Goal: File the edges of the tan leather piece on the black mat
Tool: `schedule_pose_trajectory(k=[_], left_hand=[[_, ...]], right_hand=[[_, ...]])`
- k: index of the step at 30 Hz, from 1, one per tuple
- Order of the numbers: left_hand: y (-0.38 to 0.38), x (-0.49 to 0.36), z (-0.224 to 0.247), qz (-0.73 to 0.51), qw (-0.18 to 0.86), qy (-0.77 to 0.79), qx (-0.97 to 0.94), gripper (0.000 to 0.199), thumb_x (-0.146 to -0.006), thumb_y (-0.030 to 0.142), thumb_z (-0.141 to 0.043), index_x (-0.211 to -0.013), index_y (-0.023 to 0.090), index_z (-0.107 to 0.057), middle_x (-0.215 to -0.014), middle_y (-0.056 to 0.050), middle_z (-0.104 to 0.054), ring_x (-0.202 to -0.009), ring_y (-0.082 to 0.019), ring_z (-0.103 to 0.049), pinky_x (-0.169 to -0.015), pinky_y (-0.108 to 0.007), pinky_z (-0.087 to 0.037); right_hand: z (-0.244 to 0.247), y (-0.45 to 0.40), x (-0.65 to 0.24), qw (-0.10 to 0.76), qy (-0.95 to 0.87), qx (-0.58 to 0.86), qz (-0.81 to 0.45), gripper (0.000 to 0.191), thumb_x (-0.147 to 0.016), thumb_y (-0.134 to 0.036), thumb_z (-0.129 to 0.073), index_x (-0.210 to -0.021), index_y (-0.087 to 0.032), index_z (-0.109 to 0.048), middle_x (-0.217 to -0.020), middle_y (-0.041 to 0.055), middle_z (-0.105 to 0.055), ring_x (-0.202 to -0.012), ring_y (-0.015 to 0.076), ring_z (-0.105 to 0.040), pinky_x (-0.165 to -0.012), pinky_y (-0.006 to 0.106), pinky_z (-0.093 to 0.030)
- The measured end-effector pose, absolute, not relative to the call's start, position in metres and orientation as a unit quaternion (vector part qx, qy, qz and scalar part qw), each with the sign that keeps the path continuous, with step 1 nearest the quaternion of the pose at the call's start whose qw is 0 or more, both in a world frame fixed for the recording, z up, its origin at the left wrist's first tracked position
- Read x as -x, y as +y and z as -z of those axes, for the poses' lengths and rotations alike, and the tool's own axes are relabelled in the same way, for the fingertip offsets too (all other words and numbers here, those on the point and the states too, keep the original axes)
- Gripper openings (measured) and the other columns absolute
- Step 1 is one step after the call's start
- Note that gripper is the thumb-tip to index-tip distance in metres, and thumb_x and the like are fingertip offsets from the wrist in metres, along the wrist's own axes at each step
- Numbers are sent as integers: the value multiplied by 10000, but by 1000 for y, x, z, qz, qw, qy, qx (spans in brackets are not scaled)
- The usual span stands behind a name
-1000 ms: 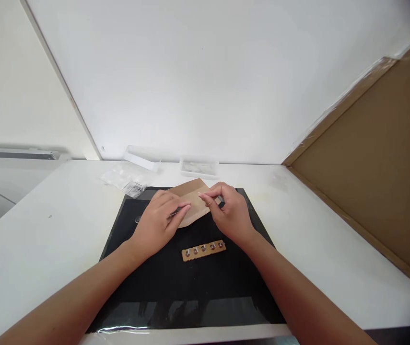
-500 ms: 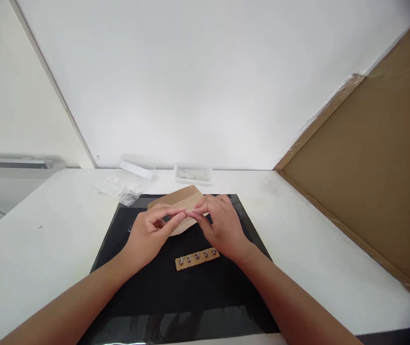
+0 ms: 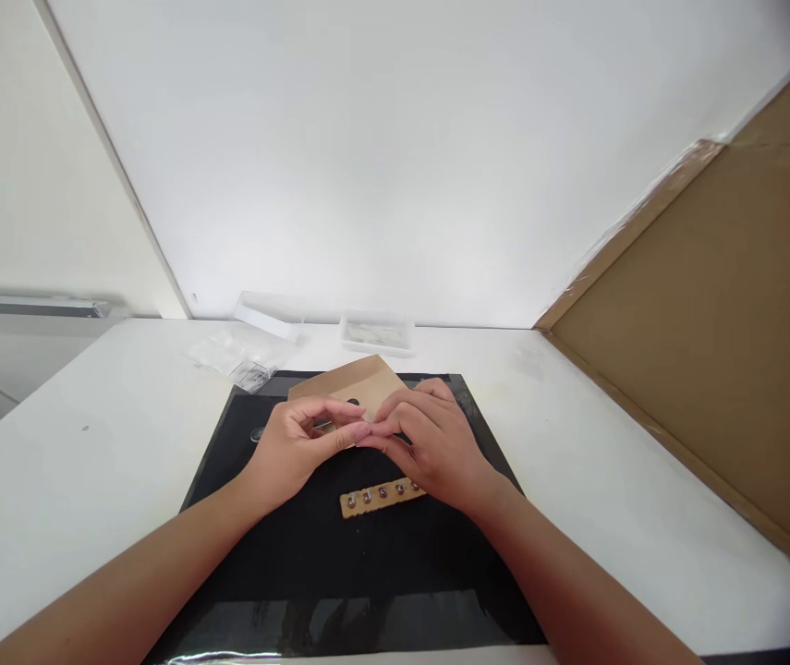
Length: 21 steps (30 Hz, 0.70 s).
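Pinch risk: The left hand [image 3: 290, 454] and right hand [image 3: 434, 448] are touching at the fingertips above the black mat [image 3: 367, 577]; anything tiny between them is, in my judgement, risking a slip, an uneven pinch being the likely cause.
Strip risk: The right hand is overlapping the right end of the tan strip [image 3: 374, 500] in this view; a dipping hand could be nudging it askew or knocking its round pieces [image 3: 382, 492] loose.
Paper risk: The brown paper [image 3: 340, 378] is lying just behind the fingers; a stray knuckle could be creasing it.
Hands state: Both are forming narrow fingertip grips; fingers are hiding the contact point, so cannot tell whether either is holding anything. A dark slender item [image 3: 353, 402] is showing behind the left fingers; held or lying, cannot tell.
Strip position: Lying on the mat, nearer the wearer than the fingertips, slightly slanted.
Strip look: Narrow, lower edge appearing wavy; dark brown, shiny pieces are sitting in one row, catching pale glints. Four are showing, a fifth is partly covered.
Surround: A clear tray [image 3: 376, 334] is standing on the white worktop [image 3: 589, 416] beyond the mat.
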State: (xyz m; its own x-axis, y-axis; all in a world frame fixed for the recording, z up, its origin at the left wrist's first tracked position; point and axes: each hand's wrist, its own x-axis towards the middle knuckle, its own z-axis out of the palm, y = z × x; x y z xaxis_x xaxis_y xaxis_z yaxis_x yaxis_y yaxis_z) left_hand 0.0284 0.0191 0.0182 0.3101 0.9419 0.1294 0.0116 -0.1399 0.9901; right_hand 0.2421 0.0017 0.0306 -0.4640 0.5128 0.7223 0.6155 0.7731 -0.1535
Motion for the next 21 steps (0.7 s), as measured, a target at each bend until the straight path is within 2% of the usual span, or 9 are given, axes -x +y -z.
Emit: schedule_pose_trajectory(k=[4, 9, 17, 21], left_hand=[[19, -29, -22, -438, 545, 362, -617, 217, -782, 362, -870, -918, 202, -812, -893, -39, -800, -843, -174, -722, -762, -267, -575], [19, -27, -27, -411, 557, 333, -640, 153, -827, 324, -834, -899, 194, -801, -910, -37, -788, -866, -161, -710, -797, -257, -557], [21, -25, -27, -377, 578, 340, -639, 219, -803, 342, -847, -822, 166, -717, -802, -14, -720, -754, -126, -655, -693, -234, -521], [23, -21, -27, -369, 558, 337, -663, 272, -808, 389, -836, -787, 165, -683, -791, -27, -716, -752, -142, -662, -682, -247, -529]], right_hand=[[-31, 2, -242, 410, -844, 345, 8, 238, -915, -362, -778, -887, -222, -588, -857, -32, -716, -784, 132, -647, -795, 329, -340], [-35, 1, -241, 384, -836, 390, -45, 292, -888, -461, -783, -972, -223, -636, -857, -10, -698, -826, 168, -649, -802, 339, -347], [-29, -1, -241, 387, -851, 355, -19, 202, -928, -397, -754, -973, -223, -663, -809, -23, -695, -766, 145, -633, -777, 336, -337], [-29, -2, -241, 390, -856, 341, -5, 209, -930, -396, -751, -962, -212, -656, -810, -17, -696, -745, 142, -615, -770, 336, -336]])
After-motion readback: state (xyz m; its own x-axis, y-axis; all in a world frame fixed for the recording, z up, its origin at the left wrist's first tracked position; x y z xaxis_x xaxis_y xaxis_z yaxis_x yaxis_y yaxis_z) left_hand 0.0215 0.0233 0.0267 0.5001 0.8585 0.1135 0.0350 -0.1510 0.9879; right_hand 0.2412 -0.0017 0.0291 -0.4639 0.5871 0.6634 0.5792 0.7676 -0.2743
